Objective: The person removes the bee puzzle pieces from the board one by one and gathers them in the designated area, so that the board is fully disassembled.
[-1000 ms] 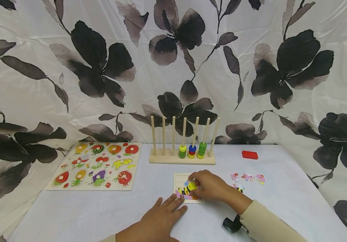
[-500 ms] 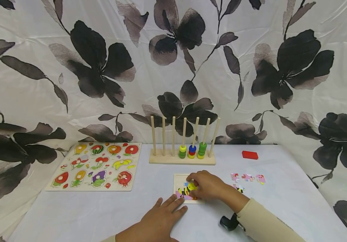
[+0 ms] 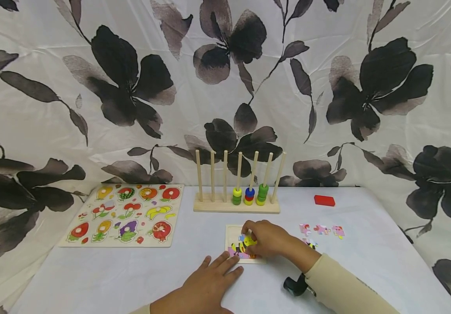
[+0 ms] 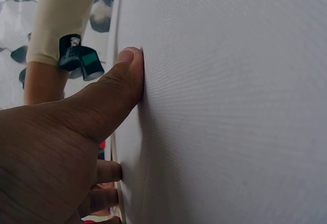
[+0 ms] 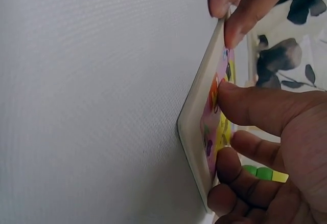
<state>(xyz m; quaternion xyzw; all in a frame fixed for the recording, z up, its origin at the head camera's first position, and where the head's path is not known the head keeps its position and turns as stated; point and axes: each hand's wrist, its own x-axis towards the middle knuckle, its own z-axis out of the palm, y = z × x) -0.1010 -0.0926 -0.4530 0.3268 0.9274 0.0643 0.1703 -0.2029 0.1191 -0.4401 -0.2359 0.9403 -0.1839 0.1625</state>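
A small jigsaw puzzle with a wooden tray [image 3: 229, 233] lies on the table in the head view, with a yellow-and-black bee picture [image 3: 240, 247] partly filled in. My right hand [image 3: 269, 240] is over its right side, thumb and curled fingers pinching a puzzle piece that they mostly hide. The right wrist view has the thumb [image 5: 248, 106] against the printed surface and the other fingers at the tray's far side. My left hand [image 3: 211, 281] lies flat and spread, fingertips at the tray's lower left corner; its thumb [image 4: 115, 93] touches the cloth in the left wrist view.
Several loose puzzle pieces [image 3: 321, 230] lie right of the tray. Behind it stands a wooden peg stand [image 3: 236, 208] with coloured rings. A fruit peg puzzle board [image 3: 121, 218] is at the left, a red block [image 3: 325, 200] at the back right. A floral curtain hangs behind.
My right forearm, with its wrist camera, has shifted slightly left, and the right fingers have tilted a little over the tray. The left hand stays in place.
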